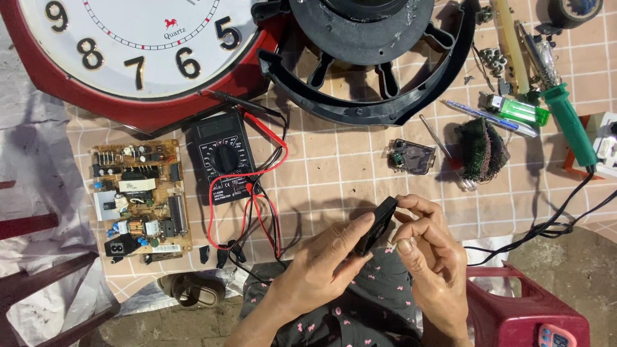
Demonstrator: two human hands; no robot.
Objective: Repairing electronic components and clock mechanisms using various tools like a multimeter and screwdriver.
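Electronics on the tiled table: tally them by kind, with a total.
Wall clock: 1
Circuit board: 1
Multimeter: 1
Soldering iron: 1
Small clear-cased module: 1
Total: 5
The small black part held in both hands is not counted.

both hands (385,247) gripping small black box (376,225)

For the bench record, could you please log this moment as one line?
left hand: holds small black part | right hand: fingertips on same part | nearby: multimeter, circuit board, wall clock
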